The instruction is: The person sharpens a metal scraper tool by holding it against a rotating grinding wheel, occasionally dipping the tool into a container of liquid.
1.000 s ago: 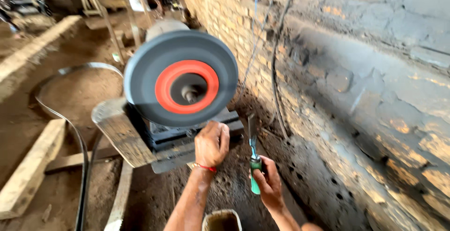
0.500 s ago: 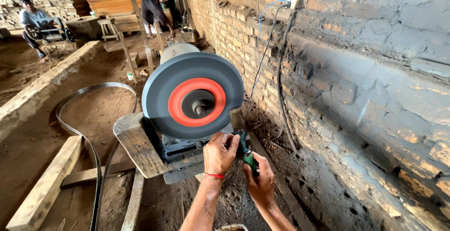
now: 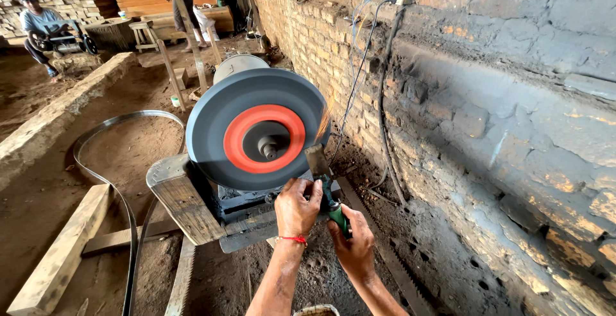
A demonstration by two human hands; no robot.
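My left hand (image 3: 296, 208) and right hand (image 3: 352, 247) are both closed around the green-handled chisel (image 3: 325, 184); I see its blade touching the right edge of the grey grinding wheel (image 3: 256, 130), sparks there.

the left hand (image 3: 296, 208) hides part of the green-handled tool (image 3: 328, 195).

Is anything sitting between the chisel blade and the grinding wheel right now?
Nothing visible. The chisel, held by the left hand and the right hand, has its blade tip right at the rim of the grinding wheel, where sparks show. No guard or other object lies between them.
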